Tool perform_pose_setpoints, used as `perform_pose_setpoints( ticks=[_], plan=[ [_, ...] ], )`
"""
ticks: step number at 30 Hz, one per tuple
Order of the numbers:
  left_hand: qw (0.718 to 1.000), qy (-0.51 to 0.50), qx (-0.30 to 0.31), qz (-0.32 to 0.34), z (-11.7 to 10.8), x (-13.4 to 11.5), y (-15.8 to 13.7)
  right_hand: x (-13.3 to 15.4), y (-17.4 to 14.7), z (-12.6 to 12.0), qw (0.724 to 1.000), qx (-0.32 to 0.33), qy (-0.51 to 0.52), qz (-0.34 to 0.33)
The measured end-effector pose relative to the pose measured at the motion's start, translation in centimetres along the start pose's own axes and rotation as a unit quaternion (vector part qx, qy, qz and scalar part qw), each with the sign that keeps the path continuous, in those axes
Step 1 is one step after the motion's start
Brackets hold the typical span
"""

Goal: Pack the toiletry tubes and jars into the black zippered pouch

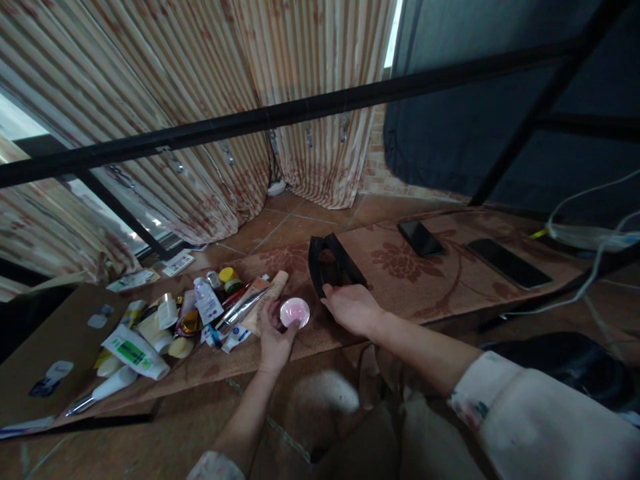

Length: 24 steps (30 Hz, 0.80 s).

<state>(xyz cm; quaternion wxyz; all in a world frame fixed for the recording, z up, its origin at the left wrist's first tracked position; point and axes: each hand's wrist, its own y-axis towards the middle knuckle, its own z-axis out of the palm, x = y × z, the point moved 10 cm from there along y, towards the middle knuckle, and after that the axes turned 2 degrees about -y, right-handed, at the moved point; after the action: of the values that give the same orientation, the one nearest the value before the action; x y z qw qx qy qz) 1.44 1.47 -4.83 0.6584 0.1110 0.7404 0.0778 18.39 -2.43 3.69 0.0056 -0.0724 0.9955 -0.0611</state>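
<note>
My left hand (274,343) has its fingers curled round a small round jar (295,312) with a shiny pale rim and a pink top. Just to the right, my right hand (353,308) grips the near edge of a black pouch (350,259); its mouth gapes, and some of my fingers are hidden by it. Close beside my left hand lies a pile of cosmetics: a silver tube (245,312), a beige tube (276,287), a white and green tube (136,351), and several small bottles and jars, among them one with a yellow cap (227,275).
All this rests on a long, narrow bench with a brown floral cover (395,267). Two dark phones (421,239) (509,262) lie toward its right end, near a white cable (595,267). A cardboard box (55,347) stands at left. A black metal rail (300,110) crosses before the curtains.
</note>
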Motion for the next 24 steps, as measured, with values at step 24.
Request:
perform_pose_setpoints(
  ticks=[24],
  plan=[
    [0.996, -0.009, 0.036, -0.079, 0.3, 2.5, 1.5, -0.1, 0.0, 0.4, 1.0, 0.013, -0.001, 0.002]
  ],
)
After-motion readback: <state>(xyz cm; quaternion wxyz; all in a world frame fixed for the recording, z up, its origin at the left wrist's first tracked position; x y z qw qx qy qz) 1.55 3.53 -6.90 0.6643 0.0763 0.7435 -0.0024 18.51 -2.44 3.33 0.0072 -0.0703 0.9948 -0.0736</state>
